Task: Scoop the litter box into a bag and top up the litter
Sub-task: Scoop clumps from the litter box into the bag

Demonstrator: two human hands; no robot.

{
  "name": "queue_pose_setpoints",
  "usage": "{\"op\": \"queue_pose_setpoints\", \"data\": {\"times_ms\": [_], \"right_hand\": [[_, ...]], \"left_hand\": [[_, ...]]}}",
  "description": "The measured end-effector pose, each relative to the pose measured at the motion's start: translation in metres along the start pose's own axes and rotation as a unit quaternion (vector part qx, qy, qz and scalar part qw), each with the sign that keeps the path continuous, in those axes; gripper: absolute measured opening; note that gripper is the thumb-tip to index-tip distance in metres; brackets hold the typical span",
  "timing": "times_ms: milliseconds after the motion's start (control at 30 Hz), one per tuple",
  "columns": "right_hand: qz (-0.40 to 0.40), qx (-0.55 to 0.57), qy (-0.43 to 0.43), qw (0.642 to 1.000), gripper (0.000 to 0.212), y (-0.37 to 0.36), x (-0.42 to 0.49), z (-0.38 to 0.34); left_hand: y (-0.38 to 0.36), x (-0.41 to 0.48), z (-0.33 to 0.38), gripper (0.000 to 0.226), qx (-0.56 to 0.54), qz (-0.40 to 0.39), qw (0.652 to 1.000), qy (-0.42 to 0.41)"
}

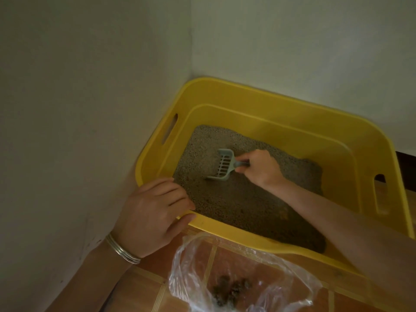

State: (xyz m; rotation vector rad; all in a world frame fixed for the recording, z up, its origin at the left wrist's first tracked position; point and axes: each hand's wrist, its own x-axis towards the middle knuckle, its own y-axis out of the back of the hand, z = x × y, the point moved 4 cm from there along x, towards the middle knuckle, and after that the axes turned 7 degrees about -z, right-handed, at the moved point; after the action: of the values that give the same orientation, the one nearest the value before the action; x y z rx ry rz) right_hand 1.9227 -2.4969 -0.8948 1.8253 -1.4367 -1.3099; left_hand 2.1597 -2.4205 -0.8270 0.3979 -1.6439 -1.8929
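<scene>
A yellow plastic litter box (265, 104) stands in the room's corner, its floor covered with grey litter (225, 199). My right hand (261, 168) is shut on the handle of a pale blue slotted scoop (221, 164), whose blade rests tilted on the litter near the box's far left. My left hand (153, 215) grips the box's near left rim, fingers inside and thumb outside. A clear plastic bag (236, 275) lies open on the floor just in front of the box, with several dark clumps (229, 289) in it.
White walls (90, 86) meet behind the box's far left corner. The floor is orange-brown tile (139, 287) with pale grout lines. A dark strip of skirting (405, 163) shows at the right past the box. The box has handle slots in both end walls.
</scene>
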Motion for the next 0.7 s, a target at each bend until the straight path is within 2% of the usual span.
{"op": "queue_pose_setpoints", "data": {"times_ms": [133, 467, 700], "right_hand": [[0.057, 0.034, -0.018, 0.998, 0.03, 0.005, 0.018, -0.002], [0.138, 0.048, 0.064, 0.987, 0.038, 0.049, -0.017, 0.023], [0.136, 0.01, 0.048, 0.99, 0.038, 0.075, -0.064, 0.042]], "left_hand": [[0.001, 0.001, 0.0, 0.019, -0.004, -0.001, 1.0, 0.005], [0.001, 0.0, -0.001, 0.018, -0.009, 0.003, 1.0, 0.004], [0.002, 0.0, -0.001, 0.02, 0.001, 0.0, 1.0, 0.009]]}}
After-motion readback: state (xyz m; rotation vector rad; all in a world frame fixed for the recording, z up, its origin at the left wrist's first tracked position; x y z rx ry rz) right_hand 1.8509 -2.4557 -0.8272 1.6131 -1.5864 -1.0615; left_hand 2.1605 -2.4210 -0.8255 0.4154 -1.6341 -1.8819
